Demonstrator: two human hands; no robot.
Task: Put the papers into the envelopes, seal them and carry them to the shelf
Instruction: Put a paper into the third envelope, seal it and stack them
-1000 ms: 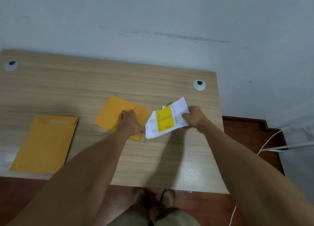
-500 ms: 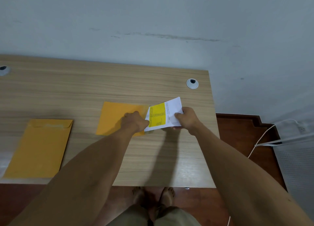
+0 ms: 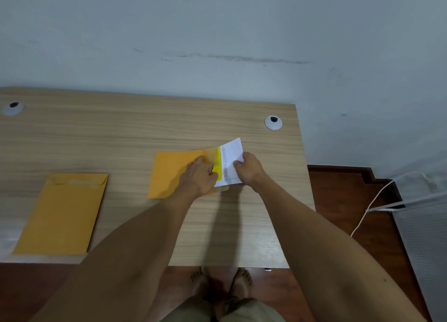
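Note:
An orange envelope (image 3: pixel 169 171) lies on the wooden desk (image 3: pixel 135 137) with its mouth facing right. My left hand (image 3: pixel 200 176) grips the envelope at that mouth. My right hand (image 3: pixel 249 169) pinches the right end of a folded white paper with a yellow panel (image 3: pixel 229 159). The paper's left part sits inside the envelope mouth, and most of the yellow panel is hidden. A second orange envelope (image 3: pixel 65 212) lies flat near the desk's front left, flap end away from me.
Two grey cable grommets sit in the desk, one at the far left (image 3: pixel 13 108) and one at the far right (image 3: pixel 273 122). A white cable (image 3: pixel 372 205) and a white perforated panel (image 3: pixel 428 237) are on the floor to the right. My bare feet (image 3: pixel 220 283) stand under the desk's front edge.
My right hand has pushed the paper leftward into the envelope mouth, so less of the yellow panel shows. The envelope has turned square to the desk edge under my left hand.

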